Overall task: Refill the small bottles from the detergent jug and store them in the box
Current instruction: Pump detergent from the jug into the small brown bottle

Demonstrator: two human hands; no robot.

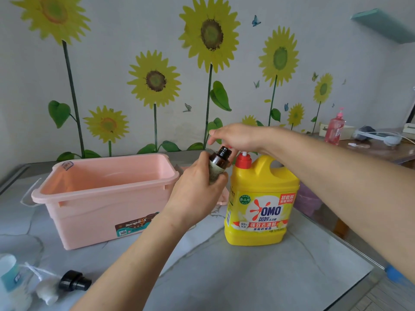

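Observation:
A yellow detergent jug point(260, 203) with a red pump collar stands on the marble table. My right hand point(235, 136) rests on top of its pump head, which the hand hides. My left hand point(197, 194) grips a small brown bottle point(219, 162), uncapped and tilted, with its mouth just under the pump spout. The pink storage box point(107, 198) stands open to the left with nothing visible inside it.
A black pump cap point(73, 281) lies at the front left beside a white cap point(46, 290) and a white bottle point(10, 279) at the frame edge. A pink lid point(222, 196) lies behind the jug. A pink pump bottle point(335, 129) stands on a far-right desk.

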